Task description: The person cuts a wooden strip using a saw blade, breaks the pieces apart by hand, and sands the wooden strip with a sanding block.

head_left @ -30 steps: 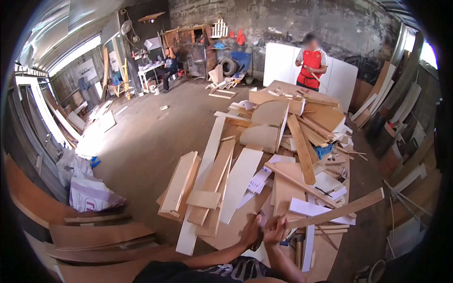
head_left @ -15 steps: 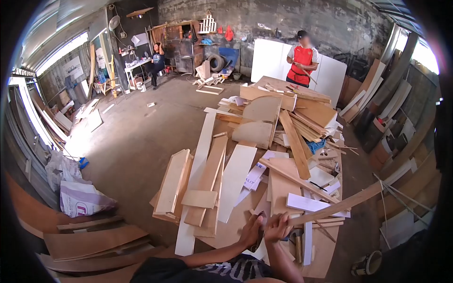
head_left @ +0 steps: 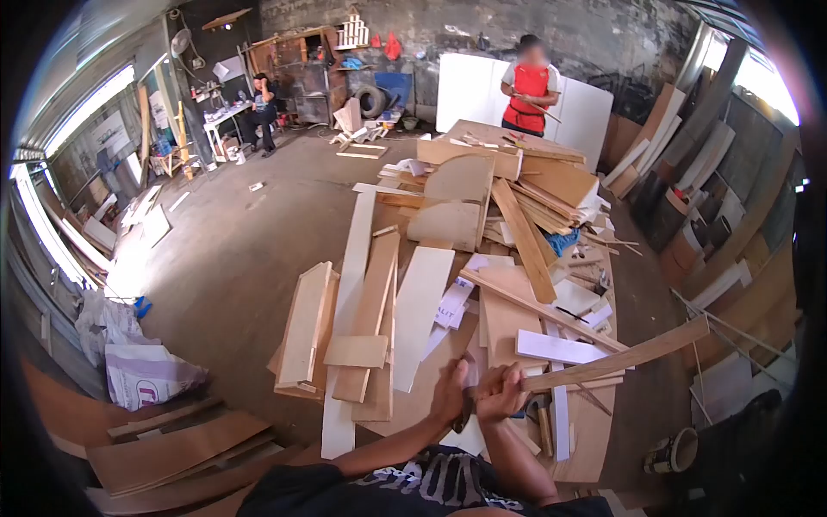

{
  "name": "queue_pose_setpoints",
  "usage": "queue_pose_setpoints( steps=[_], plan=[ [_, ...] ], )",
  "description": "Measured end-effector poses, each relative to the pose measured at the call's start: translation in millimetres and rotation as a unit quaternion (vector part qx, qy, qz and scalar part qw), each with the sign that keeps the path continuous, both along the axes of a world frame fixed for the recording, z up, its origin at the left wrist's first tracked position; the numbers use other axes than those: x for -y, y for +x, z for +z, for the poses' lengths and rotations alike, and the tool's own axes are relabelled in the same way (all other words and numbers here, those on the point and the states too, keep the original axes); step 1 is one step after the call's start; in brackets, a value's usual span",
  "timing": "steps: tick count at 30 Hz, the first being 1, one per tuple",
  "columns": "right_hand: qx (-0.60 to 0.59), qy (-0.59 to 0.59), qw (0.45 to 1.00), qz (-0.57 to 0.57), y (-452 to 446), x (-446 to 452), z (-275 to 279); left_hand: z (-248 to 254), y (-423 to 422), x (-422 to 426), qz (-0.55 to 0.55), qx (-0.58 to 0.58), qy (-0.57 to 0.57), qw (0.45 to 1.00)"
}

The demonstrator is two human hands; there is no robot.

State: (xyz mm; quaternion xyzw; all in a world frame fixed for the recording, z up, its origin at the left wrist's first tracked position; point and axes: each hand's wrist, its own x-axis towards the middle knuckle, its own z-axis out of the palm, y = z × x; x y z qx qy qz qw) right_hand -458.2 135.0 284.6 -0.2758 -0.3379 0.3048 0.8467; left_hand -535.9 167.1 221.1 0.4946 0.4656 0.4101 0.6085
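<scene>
My right hand (head_left: 501, 392) is closed around the near end of a long wooden strip (head_left: 622, 358), which stretches out to the right above the table. Close beside it, my left hand (head_left: 451, 392) is closed on a dark, thin-bladed tool (head_left: 470, 389); its exact kind is hard to make out. Both hands are over the front of the cluttered worktable (head_left: 586, 457). Just right of my right hand, a wooden-handled hammer (head_left: 544, 429) lies on the table, partly hidden.
A white board (head_left: 423, 293), a shallow wooden box (head_left: 303, 332) and stacked planks cover the table. Across it stands a person in a red vest (head_left: 531, 90); another person sits far left (head_left: 264, 112). A bucket (head_left: 670, 451) stands at right, a white sack (head_left: 153, 376) at left.
The view has shifted slightly, so the scene appears a little left. My hands stay close together, still holding the wooden strip and the dark tool; the strip's far end points slightly higher.
</scene>
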Motion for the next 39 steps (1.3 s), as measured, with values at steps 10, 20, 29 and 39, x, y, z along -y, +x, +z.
queue_pose_setpoints(
  steps=[10,20,29,39],
  plan=[
    [-0.021,0.08,0.997,0.001,1.6,-11.3,44.7,71.2,4.1,-17.2,0.01,0.076,0.112,0.991],
    [0.052,0.098,0.994,0.005,0.1,10.4,48.1,75.6,-0.4,1.4,-0.034,0.121,0.099,0.987],
    [0.071,0.112,0.99,-0.043,0.8,5.0,44.4,77.9,-6.0,5.8,-0.063,0.099,0.075,0.99],
    [0.049,0.104,0.993,-0.041,-9.6,10.2,43.4,73.1,-9.1,9.4,-0.053,0.081,0.059,0.994]
  ],
)
